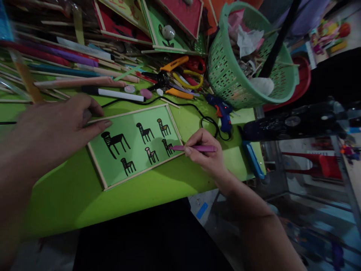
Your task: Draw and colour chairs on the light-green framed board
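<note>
A green framed picture [128, 130] with several drawn chairs lies slightly slanted on the table, edged by thin wooden sticks. My left hand [66, 124] grips its upper left corner, the thumb over the edge onto the green sheet and the fingers bent along the outside. Between the thumb and fingers of my right hand [204, 150] is a pink felt-tip pen [207, 148]. Its tip is at the small dark chair [167, 146] near the picture's right end; whether it touches the surface I cannot tell.
Behind the picture lie a white marker [121, 94], pliers [160, 77], a blue glue gun [222, 113] with a black cord, and many sticks. A green basket [231, 81] stands back right. A blue box cutter [253, 160] lies at the table's [93, 210] right end.
</note>
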`<state>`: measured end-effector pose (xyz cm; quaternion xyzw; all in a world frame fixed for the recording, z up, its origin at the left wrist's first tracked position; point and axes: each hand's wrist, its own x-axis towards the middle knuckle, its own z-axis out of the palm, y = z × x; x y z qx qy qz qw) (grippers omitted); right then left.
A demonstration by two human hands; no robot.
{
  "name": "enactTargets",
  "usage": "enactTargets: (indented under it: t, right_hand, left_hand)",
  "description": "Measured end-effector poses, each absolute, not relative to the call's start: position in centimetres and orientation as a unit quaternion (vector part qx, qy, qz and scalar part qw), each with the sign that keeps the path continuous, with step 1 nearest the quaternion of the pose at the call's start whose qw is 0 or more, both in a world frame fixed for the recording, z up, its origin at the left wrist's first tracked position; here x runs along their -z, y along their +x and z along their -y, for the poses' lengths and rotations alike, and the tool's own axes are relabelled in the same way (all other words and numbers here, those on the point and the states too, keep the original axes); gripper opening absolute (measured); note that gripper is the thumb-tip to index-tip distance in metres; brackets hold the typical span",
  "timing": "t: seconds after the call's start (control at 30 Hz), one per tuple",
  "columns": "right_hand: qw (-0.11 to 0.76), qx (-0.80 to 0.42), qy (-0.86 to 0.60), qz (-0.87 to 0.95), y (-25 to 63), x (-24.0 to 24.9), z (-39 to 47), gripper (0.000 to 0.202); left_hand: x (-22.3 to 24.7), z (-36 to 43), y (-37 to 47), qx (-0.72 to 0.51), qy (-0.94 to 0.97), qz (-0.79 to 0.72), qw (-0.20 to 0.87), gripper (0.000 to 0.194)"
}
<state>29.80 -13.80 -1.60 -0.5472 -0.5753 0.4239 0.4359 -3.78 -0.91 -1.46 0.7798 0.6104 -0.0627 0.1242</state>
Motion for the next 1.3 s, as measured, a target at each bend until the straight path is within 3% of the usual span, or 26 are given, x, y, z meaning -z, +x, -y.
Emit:
enactTargets:
  t: [0.27, 0.5, 0.73, 1.3]
  right_hand:
    - [0.508, -0.418, -0.562, 0.501, 30.1, 1.9, 13.4, 0.029]
    - [0.544, -0.432, -0.535, 0.48, 30.4, 1.8, 13.2, 0.022]
    - [0.523, -0.44, -0.555, 0.473, 30.4, 1.8, 13.1, 0.034]
    - [0.458, -0.435, -0.543, 0.553, 30.1, 1.6, 13.4, 0.022]
  left_hand:
    - [0.9, 0.8, -3.1, 0.075, 0.778, -0.611, 0.127, 0.052]
    - [0.6, 1.1, -2.8, 0.082, 0.78, -0.61, 0.113, 0.053]
    - [1.2, 0.7, -3.6, 0.038, 0.808, -0.579, 0.103, 0.048]
    - [0.3, 0.9, -3.0, 0.055, 0.792, -0.597, 0.12, 0.049]
